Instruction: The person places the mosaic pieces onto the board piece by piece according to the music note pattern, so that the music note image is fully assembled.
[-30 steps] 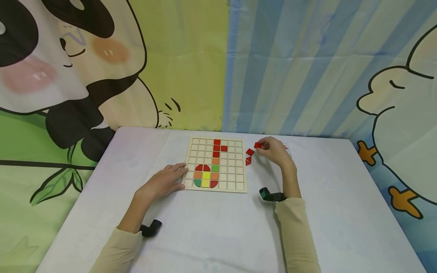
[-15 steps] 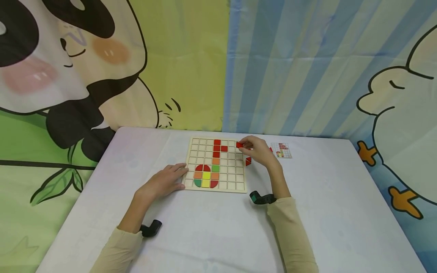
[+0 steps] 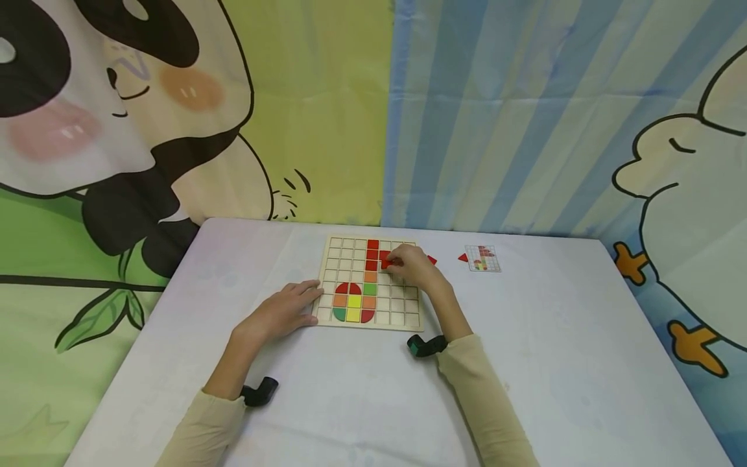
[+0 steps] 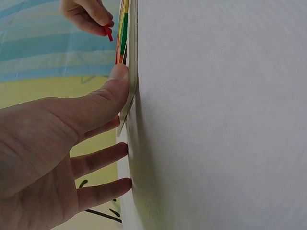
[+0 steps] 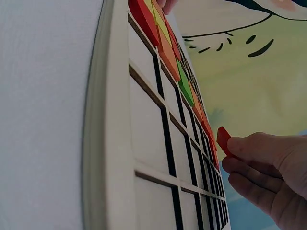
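A wooden grid board (image 3: 398, 318) lies on the table. Red, orange, yellow and green tiles fill some of its cells, including a green square tile (image 3: 370, 289). My left hand (image 3: 284, 307) rests at the board's left edge. In the left wrist view its thumb (image 4: 110, 93) touches the edge, and the other fingers are spread with tips against the tabletop. Over the board's upper right part, my right hand (image 3: 415, 267) pinches a small red tile (image 5: 224, 141) between thumb and fingers. That tile is just off the board surface in the right wrist view, close to the column of red tiles (image 3: 372, 255).
Right of the board lie a red piece (image 3: 432, 259), partly hidden by the right hand, and a red triangle (image 3: 463, 257). Beside them is a small printed pattern card (image 3: 483, 258). A white cloth covers the table (image 3: 350, 395); a cartoon curtain (image 3: 327, 130) hangs behind.
My right hand has carried the red tile leftward from beyond the board's right edge to over its upper right cells. This uncovered the card and red triangle. The left hand has stayed put.
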`<move>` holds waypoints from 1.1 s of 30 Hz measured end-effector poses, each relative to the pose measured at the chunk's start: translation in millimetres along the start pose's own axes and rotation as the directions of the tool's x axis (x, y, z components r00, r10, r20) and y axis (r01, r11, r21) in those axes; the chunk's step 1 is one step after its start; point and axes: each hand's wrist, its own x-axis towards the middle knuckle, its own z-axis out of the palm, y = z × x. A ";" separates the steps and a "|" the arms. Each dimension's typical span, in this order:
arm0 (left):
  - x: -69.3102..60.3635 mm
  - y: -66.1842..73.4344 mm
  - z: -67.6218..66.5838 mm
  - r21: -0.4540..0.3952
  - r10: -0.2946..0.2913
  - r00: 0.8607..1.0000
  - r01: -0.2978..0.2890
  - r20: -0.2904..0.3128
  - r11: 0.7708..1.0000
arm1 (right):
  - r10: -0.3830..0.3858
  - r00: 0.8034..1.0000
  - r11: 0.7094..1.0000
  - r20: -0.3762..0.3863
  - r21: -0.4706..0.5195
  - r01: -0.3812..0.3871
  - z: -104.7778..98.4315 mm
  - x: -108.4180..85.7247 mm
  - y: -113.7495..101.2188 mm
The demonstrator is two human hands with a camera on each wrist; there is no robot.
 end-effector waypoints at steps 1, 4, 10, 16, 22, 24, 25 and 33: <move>-0.2 -0.4 0.0 0.001 0.000 1.000 0.000 0.000 1.000 | 0.001 1.000 1.000 0.000 -0.003 -0.001 0.8 0.8 -0.7; 0.1 -1.3 0.4 0.005 -0.007 1.000 0.007 0.003 1.000 | 0.009 1.000 1.000 0.004 -0.007 -0.009 2.3 2.3 -2.6; 1.8 -1.9 1.6 0.005 -0.005 1.000 0.005 0.002 1.000 | 0.024 1.000 0.999 0.009 -0.049 -0.024 6.8 4.3 -4.6; 1.5 -1.7 1.5 0.004 -0.005 1.000 0.005 0.005 1.000 | 0.023 1.000 0.997 -0.008 -0.077 -0.024 10.4 4.2 -6.3; 1.4 -2.1 2.2 0.014 -0.005 1.000 0.005 0.005 1.000 | 0.016 1.000 0.997 -0.018 -0.078 -0.018 10.9 3.3 -8.3; 1.2 -1.7 1.7 0.008 -0.006 1.000 0.006 0.005 1.000 | 0.017 1.000 0.997 -0.021 -0.077 -0.019 10.8 2.9 -8.8; 1.0 -1.3 1.3 0.002 -0.008 1.000 0.008 0.006 1.000 | 0.014 1.000 0.997 -0.024 -0.081 -0.016 10.8 2.7 -8.9; -0.9 0.2 0.1 0.003 -0.004 1.000 0.004 -0.005 1.000 | -0.008 0.999 0.995 -0.049 -0.103 0.003 14.0 2.9 -8.4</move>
